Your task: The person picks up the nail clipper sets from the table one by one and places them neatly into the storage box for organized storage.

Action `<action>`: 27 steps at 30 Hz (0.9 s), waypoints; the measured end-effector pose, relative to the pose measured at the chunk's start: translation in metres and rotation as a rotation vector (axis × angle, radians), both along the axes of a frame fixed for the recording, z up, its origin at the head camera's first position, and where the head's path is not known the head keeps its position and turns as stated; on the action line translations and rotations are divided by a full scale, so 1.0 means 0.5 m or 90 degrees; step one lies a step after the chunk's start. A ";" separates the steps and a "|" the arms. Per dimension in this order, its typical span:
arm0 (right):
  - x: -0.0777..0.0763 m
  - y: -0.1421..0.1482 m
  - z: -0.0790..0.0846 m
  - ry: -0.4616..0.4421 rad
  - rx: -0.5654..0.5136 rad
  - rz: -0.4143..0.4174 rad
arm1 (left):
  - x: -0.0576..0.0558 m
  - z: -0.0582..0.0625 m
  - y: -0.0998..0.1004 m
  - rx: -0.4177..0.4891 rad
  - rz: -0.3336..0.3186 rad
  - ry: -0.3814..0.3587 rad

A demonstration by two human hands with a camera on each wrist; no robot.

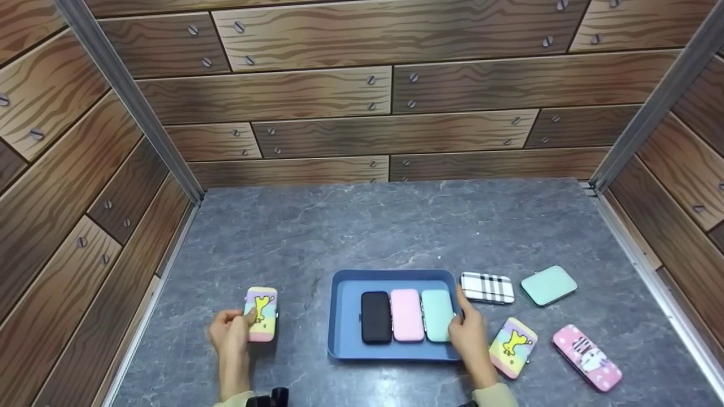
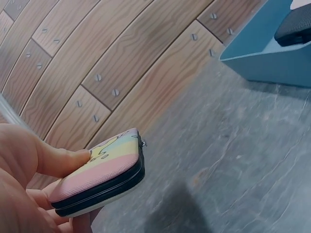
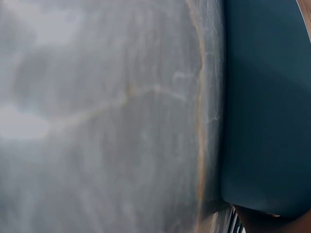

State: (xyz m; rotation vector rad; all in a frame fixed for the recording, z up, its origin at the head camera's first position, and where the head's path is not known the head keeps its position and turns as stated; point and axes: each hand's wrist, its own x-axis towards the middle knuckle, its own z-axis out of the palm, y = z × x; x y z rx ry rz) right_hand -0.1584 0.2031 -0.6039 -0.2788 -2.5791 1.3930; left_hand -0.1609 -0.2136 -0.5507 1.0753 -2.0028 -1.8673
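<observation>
The left hand pinches a pastel-striped, rectangular, textured case above the grey marbled table; the right hand seemingly grips a blue, rectangular plastic tray.

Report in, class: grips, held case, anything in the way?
Left grip: pinching cartoon case, left of blue tray. Right grip: at tray's right edge. Possible snag: black case, nearest of three in tray.

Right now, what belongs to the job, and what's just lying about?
Apparently in use:
rainbow case in left fingers
blue tray in right fingers
black case, pink case, mint case inside tray

Probably just lying about:
plaid case
loose mint case
second rainbow case
polka-dot case
</observation>
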 end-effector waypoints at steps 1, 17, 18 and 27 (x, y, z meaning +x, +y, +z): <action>0.000 0.000 0.000 0.001 0.000 0.002 | -0.001 -0.001 0.004 0.005 -0.001 -0.002; -0.001 0.001 -0.001 0.004 0.000 0.009 | -0.005 -0.012 0.054 0.041 -0.044 0.039; -0.001 0.001 -0.001 0.004 0.000 0.010 | -0.006 -0.012 0.056 0.040 -0.046 0.040; 0.000 0.000 0.003 -0.014 0.004 0.005 | -0.010 -0.012 0.077 0.020 -0.066 0.019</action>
